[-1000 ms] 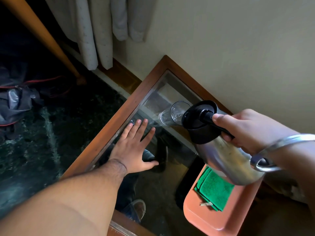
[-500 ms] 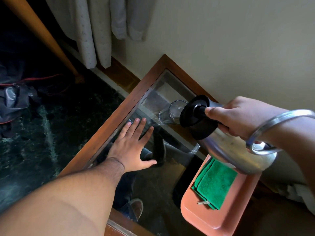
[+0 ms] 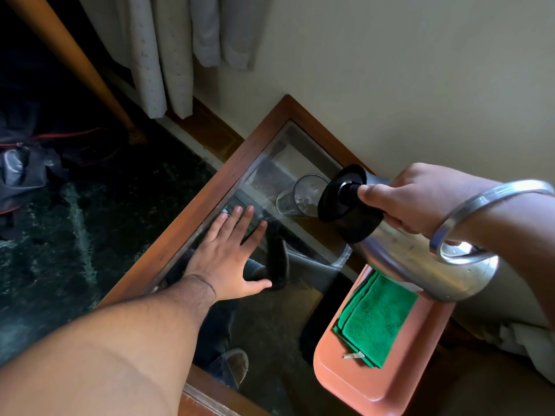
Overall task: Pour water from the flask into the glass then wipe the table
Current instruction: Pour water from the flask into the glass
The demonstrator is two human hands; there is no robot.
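My right hand [image 3: 420,199] grips a steel flask [image 3: 420,265] with a black top, tipped steeply toward a clear glass [image 3: 300,196] that stands on the glass-topped wooden table [image 3: 228,178]. The flask's black spout is right beside the glass rim. My thumb presses on the black lid. I cannot make out a stream of water. My left hand [image 3: 231,256] lies flat on the tabletop with fingers spread, left of the glass and apart from it. A folded green cloth [image 3: 375,322] lies in an orange tray [image 3: 369,382] under the flask's base.
The table stands against a cream wall [image 3: 390,70]. Pale curtains [image 3: 180,49] hang at the far left corner. Dark green carpet [image 3: 60,235] lies left of the table, with a dark bag and red cord on it. A steel bangle [image 3: 480,217] circles my right wrist.
The flask has tipped further and its base has risen, bringing the black top closer to the glass rim. My left hand has stayed flat on the table.
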